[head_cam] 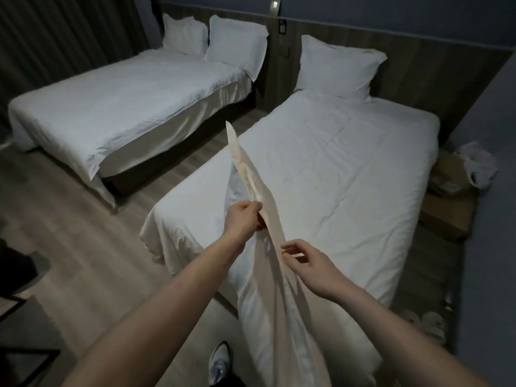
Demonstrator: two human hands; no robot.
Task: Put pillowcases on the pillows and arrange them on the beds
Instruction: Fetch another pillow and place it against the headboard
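I hold up a white pillowcase [268,275] over the foot of the near bed [349,174]; it hangs long and limp, its top corner pointing up. My left hand [245,219] pinches its edge. My right hand [310,266] hovers just to the right of the cloth, fingers apart, touching or almost touching it. One cased pillow [339,65] leans on the near bed's headboard. Two cased pillows [185,34] [237,46] stand at the head of the far bed [117,107].
Wooden floor [83,233] runs between the beds and to my left. A cardboard box with bags [458,177] sits right of the near bed. Pale slippers [430,322] lie at that bed's corner. My shoe [220,361] shows below. Dark furniture [16,275] stands at far left.
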